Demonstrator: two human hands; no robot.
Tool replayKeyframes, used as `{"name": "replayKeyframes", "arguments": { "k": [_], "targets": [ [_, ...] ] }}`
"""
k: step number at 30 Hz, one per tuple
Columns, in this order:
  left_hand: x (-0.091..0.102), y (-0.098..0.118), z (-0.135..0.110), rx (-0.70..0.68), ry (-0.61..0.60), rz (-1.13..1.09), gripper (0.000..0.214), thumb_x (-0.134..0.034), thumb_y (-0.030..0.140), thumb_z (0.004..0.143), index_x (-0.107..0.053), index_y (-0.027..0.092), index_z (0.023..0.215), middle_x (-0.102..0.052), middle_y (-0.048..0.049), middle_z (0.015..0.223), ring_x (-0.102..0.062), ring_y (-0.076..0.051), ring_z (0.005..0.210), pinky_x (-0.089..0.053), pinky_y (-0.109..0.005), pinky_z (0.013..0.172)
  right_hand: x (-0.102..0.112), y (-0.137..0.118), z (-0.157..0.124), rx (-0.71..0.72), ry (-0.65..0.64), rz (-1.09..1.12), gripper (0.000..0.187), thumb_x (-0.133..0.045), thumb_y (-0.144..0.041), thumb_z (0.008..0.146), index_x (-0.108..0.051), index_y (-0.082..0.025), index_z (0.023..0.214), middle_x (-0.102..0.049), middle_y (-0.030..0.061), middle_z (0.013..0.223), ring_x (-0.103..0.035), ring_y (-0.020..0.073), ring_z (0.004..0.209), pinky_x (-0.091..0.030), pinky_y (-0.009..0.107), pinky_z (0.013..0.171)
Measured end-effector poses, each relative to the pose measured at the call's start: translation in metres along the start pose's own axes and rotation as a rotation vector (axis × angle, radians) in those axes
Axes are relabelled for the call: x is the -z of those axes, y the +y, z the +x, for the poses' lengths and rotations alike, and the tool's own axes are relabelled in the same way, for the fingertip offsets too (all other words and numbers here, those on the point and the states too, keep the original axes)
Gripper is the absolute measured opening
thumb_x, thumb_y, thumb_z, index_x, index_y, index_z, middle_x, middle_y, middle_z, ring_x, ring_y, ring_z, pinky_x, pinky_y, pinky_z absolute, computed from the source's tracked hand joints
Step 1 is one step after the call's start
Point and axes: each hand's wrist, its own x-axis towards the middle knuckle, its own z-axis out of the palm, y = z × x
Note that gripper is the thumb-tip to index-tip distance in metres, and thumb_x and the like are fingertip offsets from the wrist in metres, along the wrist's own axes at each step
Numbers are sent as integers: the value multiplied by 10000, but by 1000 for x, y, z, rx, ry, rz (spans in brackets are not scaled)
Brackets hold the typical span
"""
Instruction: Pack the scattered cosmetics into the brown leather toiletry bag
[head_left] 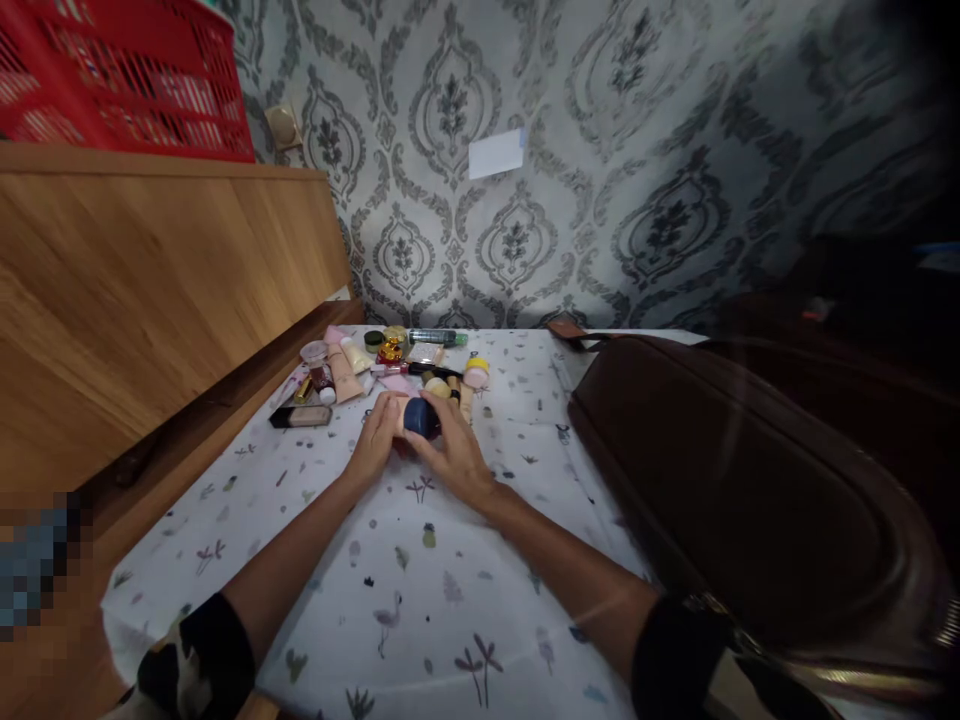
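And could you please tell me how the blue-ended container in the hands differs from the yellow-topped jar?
The container has a dark blue end; the jar has a yellow top. The container is turned sideways between the left hand and right hand, while the jar stands upright, untouched, on the patterned cloth. Both show a pale, pinkish part.

No text can be read; any print on the tubes and jars (390, 352) seems too small to tell.
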Motion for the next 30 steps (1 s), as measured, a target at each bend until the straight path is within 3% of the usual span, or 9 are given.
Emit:
{"name": "replayKeyframes", "arguments": {
  "k": [4, 14, 22, 30],
  "targets": [
    [-1, 0, 0, 40, -37, -64, 669, -378, 829, 884, -565, 194, 984, -551, -4, 744, -503, -121, 524, -431, -247, 422, -1, 0, -3, 19, -22, -55, 538, -577, -421, 951, -476, -215, 1438, -565, 166, 1340, -558, 317, 1271, -467, 514, 1086],
    [-1, 4, -2, -23, 12, -16, 655, -358, 837, 884, -522, 205, 848, -508, 21, 636, -473, -117, 488, -391, -252, 432, -3, 6, -1, -81, -25, 96, 558, -605, -519, 923, -520, -197, 1370, -603, 168, 1368, -586, 317, 1262, -488, 517, 1058],
    [1, 3, -3, -36, -17, -4, 597, -368, 777, 925, -519, 205, 1006, -552, 19, 730, -491, -120, 504, -413, -258, 462, -3, 1, 0, -276, -54, 310, 578, -649, -561, 876, -541, -197, 1312, -687, 115, 1132, -677, 224, 825, -592, 374, 727],
    [2, 0, 0, -108, -9, 33, 518, -416, 654, 959, -539, 194, 1163, -633, -41, 1006, -596, -190, 925, -488, -311, 854, -4, 1, 2, -484, 18, 461, 668, -776, -588, 715, -615, -156, 1198, -691, 103, 1065, -664, 218, 856, -565, 328, 711]
  ]
}}
